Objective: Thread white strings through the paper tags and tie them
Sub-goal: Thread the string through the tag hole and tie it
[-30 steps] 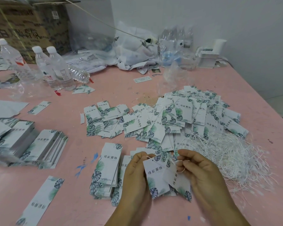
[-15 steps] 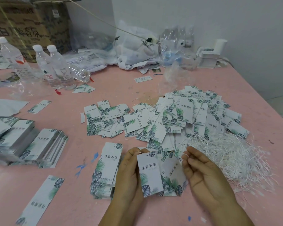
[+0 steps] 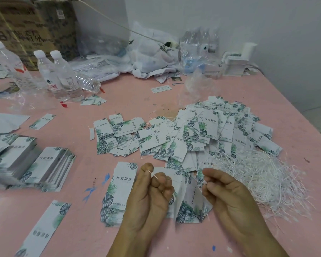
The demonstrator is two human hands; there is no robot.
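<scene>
Both hands work low in the middle of the pink table (image 3: 133,101). My left hand (image 3: 152,190) pinches one end of a white string (image 3: 153,175) between thumb and fingers. My right hand (image 3: 224,191) pinches the other end of that string. Two white paper tags with green leaf print (image 3: 188,203) hang on edge between the hands. A big heap of the same tags (image 3: 208,130) lies behind them. A tangle of loose white strings (image 3: 263,175) spreads to the right of my right hand.
A short stack of tags (image 3: 120,186) lies just left of my left hand, and thicker stacks (image 3: 44,166) sit at the left edge. Water bottles (image 3: 59,75), a cardboard box (image 3: 26,28), plastic bags (image 3: 152,52) and a white dispenser (image 3: 237,60) line the back.
The hands have drawn apart, each now gripping a string end. The tags, held flat in my left hand before, now hang edge-on between the hands.
</scene>
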